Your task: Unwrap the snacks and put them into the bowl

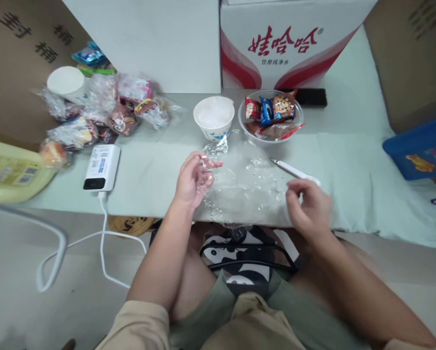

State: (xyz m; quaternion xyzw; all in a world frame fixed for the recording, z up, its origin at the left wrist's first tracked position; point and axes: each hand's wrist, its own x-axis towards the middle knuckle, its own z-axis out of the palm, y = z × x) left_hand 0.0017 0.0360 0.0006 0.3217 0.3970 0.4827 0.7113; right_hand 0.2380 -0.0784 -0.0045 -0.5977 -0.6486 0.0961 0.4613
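A crinkled sheet of clear plastic film (245,187) spreads between my hands over the table's front edge. My left hand (195,181) has the film's left side bunched at its thumb and curled fingers, with one finger pointing right. At the film's right side, my right hand (309,206) is closed in a pinch, slightly blurred, with the film's edge at its fingertips. Just beyond the film stands a white paper cup (214,119) with whitish contents. To its right sits a clear plastic bowl (265,141) of wrapped snacks. A white pen-like tool (294,171) lies near my right hand.
Wrapped snacks (121,119) and another paper cup (68,85) crowd the left. A white power bank (103,167) trails a cable off the table. Cardboard boxes (291,48) line the back. A dark block (313,97) lies behind the bowl; a blue package (420,150) stands right.
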